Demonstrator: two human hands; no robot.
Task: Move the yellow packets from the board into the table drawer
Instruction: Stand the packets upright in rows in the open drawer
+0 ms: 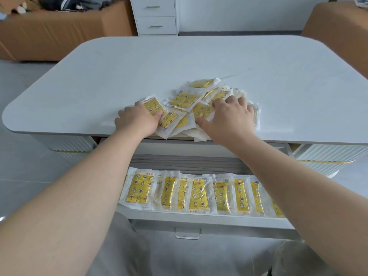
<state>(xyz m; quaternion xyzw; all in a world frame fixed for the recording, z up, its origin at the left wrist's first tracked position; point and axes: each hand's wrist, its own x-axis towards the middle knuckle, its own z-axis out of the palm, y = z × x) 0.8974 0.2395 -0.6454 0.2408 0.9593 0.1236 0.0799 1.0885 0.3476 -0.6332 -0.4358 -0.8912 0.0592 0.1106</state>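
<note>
the left hand (137, 118) and right hand (229, 116) press flat, fingers spread, on the yellow packets (183, 100) heaped at the table (179, 60) edge; i think a fast sweep could drop some beside the open drawer (199, 215).

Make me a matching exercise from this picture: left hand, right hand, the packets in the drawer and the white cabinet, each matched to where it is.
1 left hand
2 right hand
3 row of packets
4 white cabinet

A in the open drawer
B behind the table
C on the pile's right side
D on the pile's leftmost packet

Pairs: 1-D, 2-C, 3-A, 4-B
</note>
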